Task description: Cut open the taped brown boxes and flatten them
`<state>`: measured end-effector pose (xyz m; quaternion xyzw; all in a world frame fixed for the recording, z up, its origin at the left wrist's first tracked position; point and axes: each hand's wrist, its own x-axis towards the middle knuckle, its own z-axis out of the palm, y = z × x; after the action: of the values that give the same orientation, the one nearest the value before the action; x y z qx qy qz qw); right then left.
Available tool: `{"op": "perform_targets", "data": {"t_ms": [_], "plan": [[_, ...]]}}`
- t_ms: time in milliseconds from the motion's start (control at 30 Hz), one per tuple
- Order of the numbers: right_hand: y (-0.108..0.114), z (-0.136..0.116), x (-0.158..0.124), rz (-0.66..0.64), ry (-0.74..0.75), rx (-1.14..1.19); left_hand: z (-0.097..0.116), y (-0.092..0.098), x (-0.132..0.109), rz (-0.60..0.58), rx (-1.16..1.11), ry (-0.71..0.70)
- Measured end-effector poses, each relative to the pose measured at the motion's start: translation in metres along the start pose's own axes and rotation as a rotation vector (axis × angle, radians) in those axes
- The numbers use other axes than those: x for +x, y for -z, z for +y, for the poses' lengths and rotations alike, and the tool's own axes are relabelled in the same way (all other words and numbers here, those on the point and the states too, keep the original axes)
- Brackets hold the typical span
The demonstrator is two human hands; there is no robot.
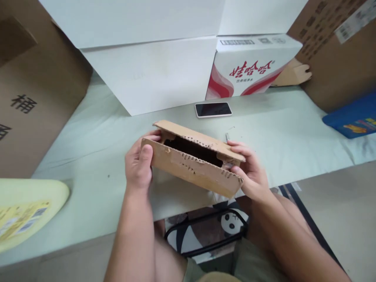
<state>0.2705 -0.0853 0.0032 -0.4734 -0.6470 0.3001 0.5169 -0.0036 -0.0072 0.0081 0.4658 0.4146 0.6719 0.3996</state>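
Note:
Between my two hands is a small brown cardboard box (194,172), tilted down to the right above the table's front edge. Its long narrow side gapes, with torn corrugated edges along the flaps and a dark inside whose contents I cannot make out. My left hand (139,160) grips the left end, thumb on the near flap and fingers behind. On the right end, my right hand (249,168) has its fingers on the far flap and its thumb at the torn corner of the opening. A small metal piece (227,136) lies just beyond my right fingers.
A phone (213,109) lies on the pale green tablecloth (96,176). Behind it stand a large white carton (158,74) and a white-and-red carton (249,70). Brown cartons (38,98) flank both sides. A blue packet (355,117) sits right, a yellow-green package (29,211) left.

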Motion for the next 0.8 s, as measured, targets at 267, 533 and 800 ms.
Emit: {"op": "perform_targets", "data": {"t_ms": [267,533,800], "plan": [[0.005,0.018,-0.012,-0.086,0.029,0.1,0.003,-0.001,0.001,-0.108,-0.037,0.024],[-0.01,0.034,-0.014,-0.02,-0.079,0.284,0.005,0.012,0.012,-0.132,0.029,-0.016],[-0.017,0.028,-0.018,-0.146,-0.113,0.335,-0.007,0.026,0.013,0.189,-0.15,0.334]]}}
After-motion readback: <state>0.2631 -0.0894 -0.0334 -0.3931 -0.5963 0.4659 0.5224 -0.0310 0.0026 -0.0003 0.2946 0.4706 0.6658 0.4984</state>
